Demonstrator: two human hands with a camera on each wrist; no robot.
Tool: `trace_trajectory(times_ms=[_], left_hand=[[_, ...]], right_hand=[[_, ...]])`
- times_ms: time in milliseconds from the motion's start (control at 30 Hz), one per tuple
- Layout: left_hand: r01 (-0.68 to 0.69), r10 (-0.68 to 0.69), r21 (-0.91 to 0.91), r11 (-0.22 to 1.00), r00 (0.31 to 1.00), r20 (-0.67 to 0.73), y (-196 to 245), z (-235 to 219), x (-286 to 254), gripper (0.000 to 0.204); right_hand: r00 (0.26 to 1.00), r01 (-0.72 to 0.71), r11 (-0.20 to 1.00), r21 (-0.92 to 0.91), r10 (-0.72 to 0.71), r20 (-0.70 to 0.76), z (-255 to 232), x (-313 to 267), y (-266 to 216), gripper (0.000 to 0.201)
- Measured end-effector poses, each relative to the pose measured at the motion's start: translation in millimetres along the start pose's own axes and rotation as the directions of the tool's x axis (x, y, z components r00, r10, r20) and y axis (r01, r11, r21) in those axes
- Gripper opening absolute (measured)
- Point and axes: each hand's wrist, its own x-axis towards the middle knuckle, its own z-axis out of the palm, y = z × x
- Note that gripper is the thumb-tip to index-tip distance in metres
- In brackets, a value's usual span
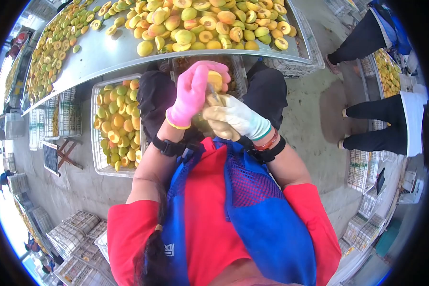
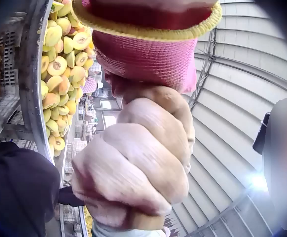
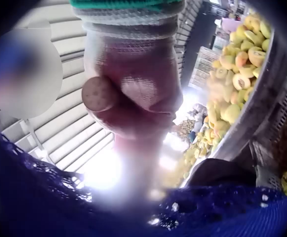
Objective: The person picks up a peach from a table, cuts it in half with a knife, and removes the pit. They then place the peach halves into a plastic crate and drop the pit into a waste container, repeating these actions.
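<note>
My left hand (image 1: 190, 93), in a pink glove with a yellow cuff, grips a yellow peach (image 1: 216, 81) over my lap. Close below it, my right hand (image 1: 237, 117), in a white glove with tan-coated fingers, is curled round a wooden-handled tool (image 3: 98, 94). The round butt of the handle pokes out of the fist in the right wrist view. The tool's working end meets the peach between the two hands, mostly hidden by fingers. In the left wrist view the right fist covers much of the left hand.
A metal table (image 1: 114, 45) heaped with halved peaches (image 1: 209, 24) stands in front. By my left leg is a white crate (image 1: 96, 157) of peaches; another crate (image 1: 238, 66) sits between my knees. A folding stool (image 1: 62, 156) stands left. Other people (image 1: 381, 121) are at right.
</note>
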Motion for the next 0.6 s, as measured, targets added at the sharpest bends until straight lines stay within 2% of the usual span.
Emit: trace_trajectory(times_ms=[67,133,200,233,300,333,400,433,500,533,600], left_hand=[[0.025,-0.024,-0.005,1.0,0.995,0.099,-4,-4,2,0.04],[0.066,-0.062,-0.015,0.998,0.98,0.187,-4,-7,4,0.04],[0.017,-0.02,0.014,1.0,0.971,0.239,-7,-7,6,0.038],[-0.019,0.01,0.035,0.999,0.97,0.242,-5,-4,6,0.038],[0.043,-0.037,-0.059,0.997,0.995,0.088,-6,1,6,0.038],[0.004,-0.007,-0.168,0.986,1.0,-0.018,-7,0,7,0.04],[-0.085,0.063,-0.071,0.994,0.964,-0.26,-2,-14,16,0.044],[-0.076,0.017,-0.155,0.985,0.936,-0.352,-1,-26,18,0.045],[-0.204,0.278,0.209,0.956,0.852,-0.444,1,-51,11,0.043],[-0.205,0.387,0.385,0.9,0.784,-0.486,4,-62,5,0.041],[-0.175,0.35,0.326,0.929,0.698,-0.625,6,-96,-11,0.037]], right_hand=[[0.996,-0.002,0.999,0.049,-0.002,0.088,-6,-2,4,0.017],[0.996,0.031,0.999,-0.013,-0.03,0.087,-7,-4,9,0.018],[0.995,0.015,0.999,-0.045,-0.01,0.1,-9,-7,12,0.019],[0.997,-0.047,0.999,0.027,0.045,0.063,-9,-8,11,0.019],[0.998,-0.034,0.999,-0.002,0.034,-0.06,-5,-9,8,0.018],[0.998,-0.046,0.999,-0.022,0.045,-0.032,-6,-8,11,0.018],[0.998,-0.056,0.996,-0.062,0.057,0.009,-12,-3,19,0.017],[0.996,-0.059,0.994,-0.094,0.053,-0.07,-13,0,25,0.016],[0.973,-0.066,0.985,-0.157,0.029,-0.228,-15,6,35,0.015],[0.957,-0.099,0.938,-0.333,-0.002,-0.29,-18,9,35,0.014],[0.951,-0.107,0.921,-0.375,-0.016,-0.31,-23,12,39,0.013]])
